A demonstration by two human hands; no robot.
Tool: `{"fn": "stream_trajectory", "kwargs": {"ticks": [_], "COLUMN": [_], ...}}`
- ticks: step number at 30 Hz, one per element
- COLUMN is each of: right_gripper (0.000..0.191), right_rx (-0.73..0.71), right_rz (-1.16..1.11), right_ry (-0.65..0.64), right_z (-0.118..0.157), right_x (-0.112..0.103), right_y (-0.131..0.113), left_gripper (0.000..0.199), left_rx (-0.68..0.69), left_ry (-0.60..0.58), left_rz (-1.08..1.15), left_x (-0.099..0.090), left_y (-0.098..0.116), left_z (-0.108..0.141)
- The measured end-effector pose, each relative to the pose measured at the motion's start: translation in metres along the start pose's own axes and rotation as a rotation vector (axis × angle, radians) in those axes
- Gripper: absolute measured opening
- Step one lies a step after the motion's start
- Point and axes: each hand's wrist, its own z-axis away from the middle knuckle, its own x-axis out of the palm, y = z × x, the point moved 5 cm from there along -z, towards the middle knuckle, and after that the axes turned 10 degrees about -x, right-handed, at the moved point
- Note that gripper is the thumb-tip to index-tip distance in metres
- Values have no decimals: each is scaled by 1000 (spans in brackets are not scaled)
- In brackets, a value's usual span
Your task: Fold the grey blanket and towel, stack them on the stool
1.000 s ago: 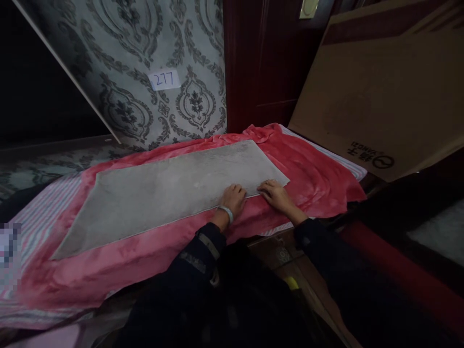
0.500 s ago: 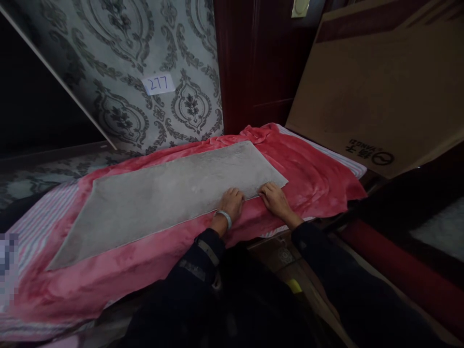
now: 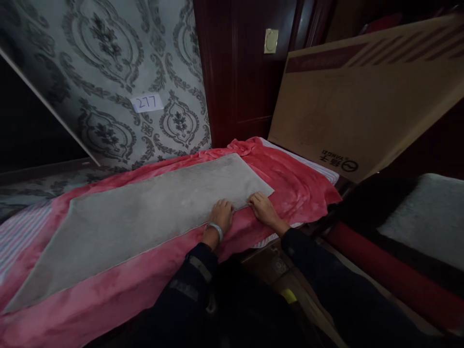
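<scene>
A thin grey rectangular sheet (image 3: 145, 212) lies flat on a red plush blanket (image 3: 290, 179). At the sheet's near edge sit the left hand (image 3: 221, 215) and right hand (image 3: 263, 209), fingers curled; whether they pinch it, I cannot tell. Beyond the sheet, a white paper label (image 3: 148, 103) reads "277"; past its right end, a brown cardboard box (image 3: 344, 106) reads "YANGZI".

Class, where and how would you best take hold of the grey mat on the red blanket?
Probably pinch the grey mat by its near long edge, coming from the person's side. It looks thin and lies flat on the red blanket, so the rim offers the likeliest hold; the left hand and right hand are at that edge.
</scene>
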Motion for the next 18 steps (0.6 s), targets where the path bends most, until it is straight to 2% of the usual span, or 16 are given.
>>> {"fn": "stream_trajectory", "kwargs": {"ticks": [6,11,14,18], "right_gripper": [21,34,44,52], "right_rx": [-35,38,100,186], "right_rz": [-39,33,120,180], "right_ry": [3,-93,-229,-464], "right_z": [0,-23,-30,-20], "right_x": [-5,-12,-5,12], "right_y": [-1,-3,-7,-8], "left_gripper": [14,15,17,18], "left_rx": [39,76,91,105], "left_ry": [-10,-3,5,11], "left_rz": [-6,-11,-15,32], "left_x": [-1,-2,-3,-2], "left_y": [2,3,3,4], "left_z": [2,4,6,7]}}
